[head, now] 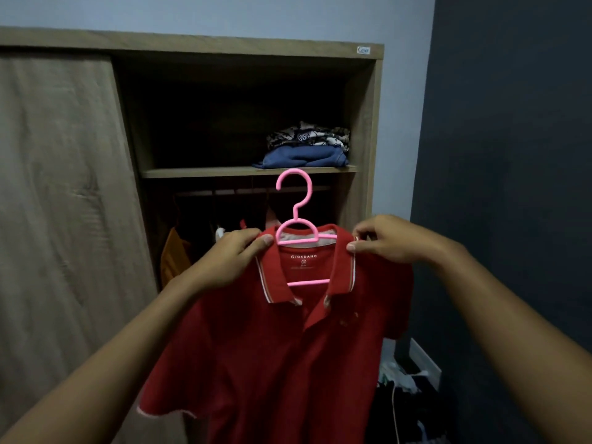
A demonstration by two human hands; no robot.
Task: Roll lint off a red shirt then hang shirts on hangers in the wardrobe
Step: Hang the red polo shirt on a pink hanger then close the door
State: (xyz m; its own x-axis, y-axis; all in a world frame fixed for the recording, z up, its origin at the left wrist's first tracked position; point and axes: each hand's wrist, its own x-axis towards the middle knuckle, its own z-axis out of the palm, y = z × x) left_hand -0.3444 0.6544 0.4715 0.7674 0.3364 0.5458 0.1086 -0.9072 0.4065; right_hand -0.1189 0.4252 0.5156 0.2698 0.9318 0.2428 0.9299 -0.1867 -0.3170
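The red polo shirt [272, 341] already sits on the pink hanger [296, 219], held up before the open wardrobe [362, 123]. The left hand [230, 261] and right hand [390, 238] each pinch a shoulder by the collar. It is not yet hooked on the rail [224, 191], and any other shirts remain.

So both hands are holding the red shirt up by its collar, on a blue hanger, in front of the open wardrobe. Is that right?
Almost. The hanger is pink, not blue, as the head view shows. The rest holds: the left hand and right hand hold the red shirt up by its collar, in front of the open wardrobe.
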